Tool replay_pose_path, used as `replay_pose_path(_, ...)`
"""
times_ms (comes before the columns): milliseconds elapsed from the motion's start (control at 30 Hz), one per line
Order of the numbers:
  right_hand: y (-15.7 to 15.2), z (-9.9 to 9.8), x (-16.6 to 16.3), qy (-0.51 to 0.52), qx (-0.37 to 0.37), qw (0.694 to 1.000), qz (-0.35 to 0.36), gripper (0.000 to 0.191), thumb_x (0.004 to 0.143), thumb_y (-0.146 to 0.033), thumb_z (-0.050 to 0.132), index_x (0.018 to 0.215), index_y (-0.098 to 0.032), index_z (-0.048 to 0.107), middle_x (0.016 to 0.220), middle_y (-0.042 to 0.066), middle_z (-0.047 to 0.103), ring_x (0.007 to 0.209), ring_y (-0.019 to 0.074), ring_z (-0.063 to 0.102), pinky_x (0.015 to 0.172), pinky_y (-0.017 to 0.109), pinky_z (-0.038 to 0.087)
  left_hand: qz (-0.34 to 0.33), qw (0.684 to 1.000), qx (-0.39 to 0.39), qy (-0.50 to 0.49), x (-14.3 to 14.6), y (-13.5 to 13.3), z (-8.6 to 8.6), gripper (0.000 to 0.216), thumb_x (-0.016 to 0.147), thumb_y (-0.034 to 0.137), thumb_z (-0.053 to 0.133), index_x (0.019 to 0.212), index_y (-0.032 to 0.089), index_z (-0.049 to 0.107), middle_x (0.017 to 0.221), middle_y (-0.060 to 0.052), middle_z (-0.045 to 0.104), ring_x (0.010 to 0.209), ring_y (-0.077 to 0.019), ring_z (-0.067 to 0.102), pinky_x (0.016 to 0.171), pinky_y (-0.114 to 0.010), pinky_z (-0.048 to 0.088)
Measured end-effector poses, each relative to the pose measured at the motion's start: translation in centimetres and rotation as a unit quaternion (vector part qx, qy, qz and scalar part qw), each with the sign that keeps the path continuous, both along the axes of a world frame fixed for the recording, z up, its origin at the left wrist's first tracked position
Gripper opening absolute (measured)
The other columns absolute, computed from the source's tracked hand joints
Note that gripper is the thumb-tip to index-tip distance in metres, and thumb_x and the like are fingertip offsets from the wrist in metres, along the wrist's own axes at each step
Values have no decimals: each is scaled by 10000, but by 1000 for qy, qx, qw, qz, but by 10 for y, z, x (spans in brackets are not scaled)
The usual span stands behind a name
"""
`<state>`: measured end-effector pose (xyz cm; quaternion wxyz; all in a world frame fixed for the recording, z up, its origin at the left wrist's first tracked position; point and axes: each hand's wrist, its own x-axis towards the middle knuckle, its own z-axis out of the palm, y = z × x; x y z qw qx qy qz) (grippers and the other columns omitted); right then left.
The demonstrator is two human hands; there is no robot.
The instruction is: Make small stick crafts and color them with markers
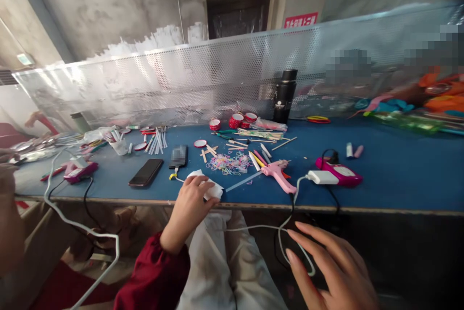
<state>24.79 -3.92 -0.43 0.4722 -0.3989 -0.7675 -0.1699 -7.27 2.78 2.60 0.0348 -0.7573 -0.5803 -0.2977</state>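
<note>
My left hand [189,203] rests at the front edge of the blue table [391,169], its fingers curled over a crumpled white tissue [208,185]. My right hand [331,261] hovers below the table edge over my lap, fingers stretched out and holding nothing, close to a white cable [286,232]. That cable runs up to a pink glue gun [278,174] lying on the table just right of the tissue. A pile of small coloured rubber bands [228,162] and loose wooden sticks [210,150] lie behind my left hand.
A black phone [145,172] lies left of the tissue. Red tape rolls [236,120], a black flask [284,96], a pink device [340,172] with a white plug, and straws [156,141] crowd the table. A perforated metal screen [217,73] backs it. Another person's arm [9,213] is at far left.
</note>
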Motion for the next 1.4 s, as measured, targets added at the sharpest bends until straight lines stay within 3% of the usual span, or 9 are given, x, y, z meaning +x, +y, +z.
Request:
replay_pose_path(333,-31,-25,-23,-20,8,1000,10,240,1007,-366,638,1175,-216,723,1162,91,743,1014,250,722,916,410,537,-62,994,85,-27,15,-27,-5,457,936,300,716,1390,262,682,1517,-141,615,1457,-356,519,1216,-581,455)
replay_pose_path(433,-23,-22,-36,-29,7,999,31,229,1014,-373,630,1160,-230,733,1146,79,747,1007,237,724,896,389,546,-116,987,93,-67,26,-44,-4,361,968,343,683,1325,304,725,1298,-122,757,1360,-334,617,1179,-584,492)
replay_pose_path(533,-3,-11,-48,-18,8,999,47,222,1020,-365,628,1165,-235,736,1141,77,749,1000,231,729,886,376,557,-148,980,82,-104,36,-43,1,181,998,332,647,1096,325,800,936,-62,819,955,-265,766,1169,-579,499)
replay_pose_path(733,59,31,-56,2,50,996,74,177,1045,-218,599,1184,-208,708,863,20,749,748,169,710,901,374,539,-148,976,54,-150,23,17,40,393,1052,190,439,1336,279,694,792,-35,763,714,-171,726,786,-322,642)
replay_pose_path(900,115,96,-41,-18,105,990,95,106,999,-186,689,1098,-206,723,878,16,790,738,156,725,1059,427,487,11,978,160,-135,-17,92,108,597,968,162,578,1553,260,511,1577,-150,529,1296,-275,648,1078,-444,571)
replay_pose_path(1033,170,133,-30,-13,192,981,14,153,923,-239,798,1057,-185,748,1014,97,809,1027,266,750,1006,430,498,44,990,103,-88,-24,147,134,231,952,250,667,1148,211,783,1212,-107,761,1217,-294,675,1156,-491,477)
replay_pose_path(1100,195,139,-26,-8,208,978,10,40,944,-209,769,948,-195,732,873,50,797,878,215,750,1030,431,478,38,992,45,-113,-21,172,126,220,985,307,627,1001,195,816,947,-95,792,1031,-268,735,1050,-435,534)
replay_pose_path(1233,225,130,-20,14,201,979,25,80,958,-168,731,888,-194,702,794,27,776,775,179,725,1047,425,461,17,998,-19,-50,-31,213,87,306,809,126,772,1054,296,833,1258,-49,784,1303,-279,638,1212,-437,396)
replay_pose_path(1400,223,117,-18,61,191,979,27,75,941,-151,724,881,-192,709,813,48,780,837,211,751,1051,448,478,53,996,-58,44,-63,239,49,387,904,81,603,1135,300,823,1336,-42,757,1319,-243,604,1233,-406,359)
